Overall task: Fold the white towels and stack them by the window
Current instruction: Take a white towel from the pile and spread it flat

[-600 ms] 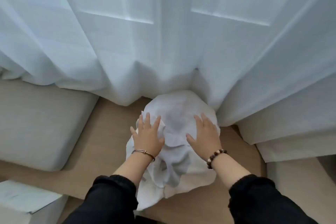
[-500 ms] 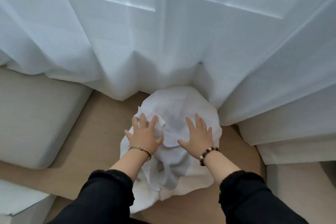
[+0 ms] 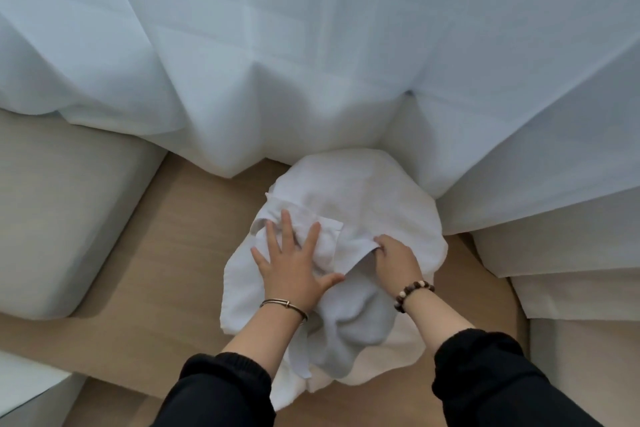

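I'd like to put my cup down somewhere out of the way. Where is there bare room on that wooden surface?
The widest bare patch of wood lies between the left cushion and the towels. A narrow strip shows between the towels and the right cushion. The middle is crowded: towels, both hands, and the curtain behind.

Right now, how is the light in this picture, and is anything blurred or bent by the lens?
Head view: soft daylight comes through the curtain, no glare; the towel casts a grey shadow under its raised fold near the right hand; the left hand is sharp; the wide lens bows the cushion edges and the window frame lines.
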Demonstrator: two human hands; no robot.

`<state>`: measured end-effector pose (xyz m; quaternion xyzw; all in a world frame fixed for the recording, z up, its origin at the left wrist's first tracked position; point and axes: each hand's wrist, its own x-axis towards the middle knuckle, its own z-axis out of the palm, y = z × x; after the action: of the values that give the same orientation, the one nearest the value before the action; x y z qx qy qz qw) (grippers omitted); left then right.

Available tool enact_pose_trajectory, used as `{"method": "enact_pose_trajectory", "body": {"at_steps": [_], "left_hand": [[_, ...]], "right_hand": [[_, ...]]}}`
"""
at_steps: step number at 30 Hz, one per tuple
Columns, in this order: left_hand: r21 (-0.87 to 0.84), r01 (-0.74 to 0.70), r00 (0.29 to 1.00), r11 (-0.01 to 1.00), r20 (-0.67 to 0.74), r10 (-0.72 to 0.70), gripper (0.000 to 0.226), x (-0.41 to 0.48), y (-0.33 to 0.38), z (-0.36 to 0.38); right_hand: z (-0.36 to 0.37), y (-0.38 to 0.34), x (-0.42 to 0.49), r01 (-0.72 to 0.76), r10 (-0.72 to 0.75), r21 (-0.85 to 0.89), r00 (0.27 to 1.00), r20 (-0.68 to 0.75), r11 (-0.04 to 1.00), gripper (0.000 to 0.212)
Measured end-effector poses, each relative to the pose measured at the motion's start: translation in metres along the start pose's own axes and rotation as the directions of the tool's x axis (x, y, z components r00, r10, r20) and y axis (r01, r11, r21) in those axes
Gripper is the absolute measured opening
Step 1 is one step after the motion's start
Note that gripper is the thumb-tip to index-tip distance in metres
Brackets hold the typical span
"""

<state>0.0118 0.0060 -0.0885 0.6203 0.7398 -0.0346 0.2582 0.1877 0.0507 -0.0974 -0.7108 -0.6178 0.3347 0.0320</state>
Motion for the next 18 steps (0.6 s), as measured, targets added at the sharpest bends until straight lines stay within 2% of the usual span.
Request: {"method": "enact_pose_trajectory", "body": {"at_steps": [2,5,7,9,10,12,14,16,18], "left_hand": [[0.039,-0.027,0.999,0.999,-0.022,0.028,0.103,-0.001,0.006,-0.008],[0.036,-0.129,0.992,0.991,-0.005,0.13,0.106,-0.001,0.023,-0.024],[-0.041,-0.213,0.977,0.976,0.027,0.214,0.108,-0.001,0.039,-0.034],[-0.154,-0.273,0.961,0.95,0.006,0.277,0.113,-0.002,0.055,-0.042],[-0.21,-0.295,0.954,0.932,-0.011,0.299,0.115,-0.001,0.061,-0.045],[-0.317,-0.336,0.939,0.887,-0.043,0.341,0.116,-0.003,0.075,-0.053],[-0.372,-0.387,0.921,0.844,-0.114,0.372,0.114,-0.005,0.088,-0.057],[-0.326,-0.441,0.896,0.836,-0.213,0.39,0.105,-0.003,0.103,-0.061],[-0.209,-0.513,0.838,0.833,-0.332,0.433,0.081,-0.005,0.118,-0.069]], "right_hand": [[-0.018,-0.004,-0.007,-0.015,0.034,0.216,0.996,-0.083,0.976,0.024],[-0.045,-0.004,-0.018,-0.001,0.024,0.403,0.998,-0.052,0.915,0.033],[-0.061,-0.01,-0.028,-0.021,0.02,0.567,1.0,0.007,0.824,0.034],[-0.078,-0.015,-0.038,-0.048,0.005,0.708,0.998,0.062,0.705,0.046],[-0.089,-0.02,-0.043,-0.039,-0.019,0.758,0.997,0.068,0.651,0.046],[-0.112,-0.028,-0.056,0.013,-0.094,0.833,0.994,0.048,0.553,0.023],[-0.131,-0.033,-0.065,0.07,-0.157,0.859,0.987,0.013,0.508,0.016],[-0.149,-0.032,-0.074,0.133,-0.206,0.854,0.978,-0.03,0.502,0.02],[-0.163,-0.027,-0.081,0.156,-0.216,0.853,0.975,-0.053,0.497,0.017]]}}
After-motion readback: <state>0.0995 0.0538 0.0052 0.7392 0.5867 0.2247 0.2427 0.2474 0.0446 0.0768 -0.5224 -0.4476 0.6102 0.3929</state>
